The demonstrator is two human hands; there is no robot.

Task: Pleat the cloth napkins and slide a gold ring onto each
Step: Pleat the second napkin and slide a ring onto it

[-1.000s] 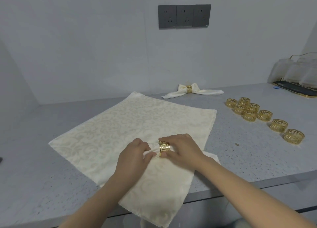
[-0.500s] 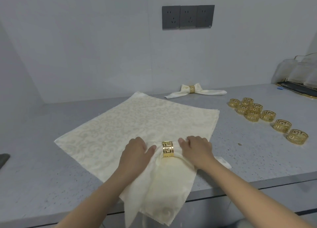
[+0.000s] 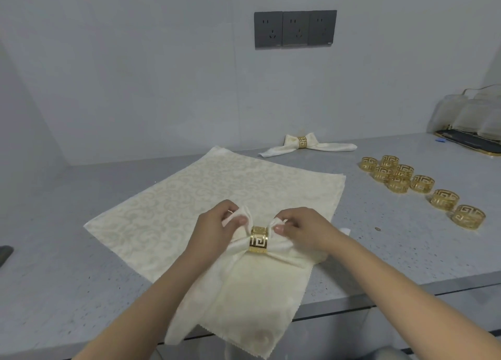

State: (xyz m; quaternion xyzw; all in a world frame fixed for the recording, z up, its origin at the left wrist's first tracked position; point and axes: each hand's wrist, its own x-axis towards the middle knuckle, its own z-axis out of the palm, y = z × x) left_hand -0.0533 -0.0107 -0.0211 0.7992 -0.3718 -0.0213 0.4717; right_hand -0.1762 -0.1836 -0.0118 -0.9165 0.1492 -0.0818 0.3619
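Worktop [image 3: 67,292]: grey speckled surface against a pale wall.

Gathered napkin [image 3: 252,281]: cream damask, cinched through a gold ring [image 3: 259,240] with a Greek-key cutout; its lower part hangs over the front edge of the worktop.

Left hand [image 3: 214,231]: pinching the napkin's upper left fold beside the ring.

Right hand [image 3: 301,229]: pinching the upper right fold, on the ring's other side.

Flat napkin stack [image 3: 217,186]: spread under the gathered one, toward the wall.

Finished napkin [image 3: 306,147]: ringed, lying near the wall.

Spare gold rings [image 3: 423,183]: eight, loose, at right, well apart from the hands.

Wall sockets [image 3: 295,29]: three dark plates.

Tray of glassware [image 3: 471,140]: far right, blurred.
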